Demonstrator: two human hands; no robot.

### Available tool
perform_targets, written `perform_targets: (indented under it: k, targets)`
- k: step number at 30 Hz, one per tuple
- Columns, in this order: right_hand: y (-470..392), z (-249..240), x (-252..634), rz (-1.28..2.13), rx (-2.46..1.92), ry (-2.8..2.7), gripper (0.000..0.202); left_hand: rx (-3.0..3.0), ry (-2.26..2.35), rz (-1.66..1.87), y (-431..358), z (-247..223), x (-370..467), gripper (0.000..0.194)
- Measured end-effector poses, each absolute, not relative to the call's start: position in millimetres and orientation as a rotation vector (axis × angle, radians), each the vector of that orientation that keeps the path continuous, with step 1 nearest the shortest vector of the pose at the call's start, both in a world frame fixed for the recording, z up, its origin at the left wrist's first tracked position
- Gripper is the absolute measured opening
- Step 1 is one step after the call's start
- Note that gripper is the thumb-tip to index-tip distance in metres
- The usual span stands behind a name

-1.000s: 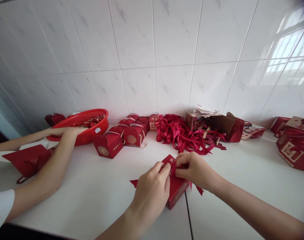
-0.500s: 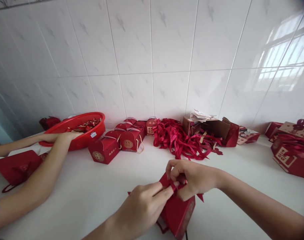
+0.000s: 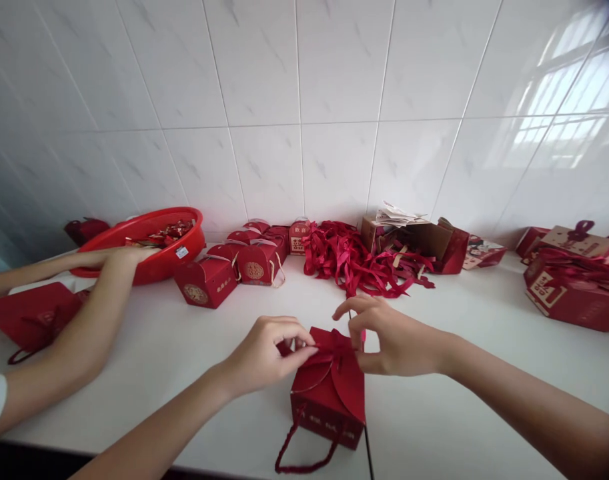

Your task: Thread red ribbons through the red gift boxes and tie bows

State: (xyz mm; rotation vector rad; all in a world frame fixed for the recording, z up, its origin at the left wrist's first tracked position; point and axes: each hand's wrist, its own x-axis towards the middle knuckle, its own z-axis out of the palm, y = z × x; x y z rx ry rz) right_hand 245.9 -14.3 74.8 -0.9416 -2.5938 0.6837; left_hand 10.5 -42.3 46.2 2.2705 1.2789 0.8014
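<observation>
A red gift box (image 3: pixel 329 393) with gold print stands on the white table before me, its rope handle drooping at the near side. Across its closed top runs a red satin ribbon (image 3: pixel 329 348), tied in a bow at the middle. My left hand (image 3: pixel 271 350) pinches the bow's left part between thumb and fingertips. On the other side, my right hand (image 3: pixel 389 337) has thumb and index finger closed together at the bow's right loop, the other fingers raised.
Another person's arms (image 3: pixel 99 300) reach into a red basin (image 3: pixel 194 241) of wrapped sweets at left. Small red boxes (image 3: pixel 257 265), a heap of red ribbons (image 3: pixel 344 257) and an opened carton (image 3: pixel 449 247) line the wall. More red boxes (image 3: pixel 574 297) sit at right.
My hands have drawn apart from the knot to either side of the bow. The box has turned and now shows its printed near side; the view has tilted down slightly.
</observation>
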Motion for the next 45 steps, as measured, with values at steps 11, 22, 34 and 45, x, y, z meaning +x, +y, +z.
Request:
perform_targets:
  k: [11,22,34,45]
  targets:
    - [-36.6,55.1,236.2,0.620,-1.098,-2.251,0.014,2.223,1.195,0.765,-47.2,57.4,9.2,0.012]
    - [-31.5,41.6,231.5,1.433,-0.999,-1.716,0.019,1.800,1.197,0.813,-52.3,44.0,8.3,0.027]
    - [-28.8,31.4,249.0,1.732,-0.804,-1.750,0.016,2.410,1.416,0.570,-68.6,48.0,6.2,0.033]
    - [-48.5,36.7,255.6,0.477,-0.993,-2.515,0.027,2.935,1.677,0.647,-77.2,41.8,-2.7,0.026]
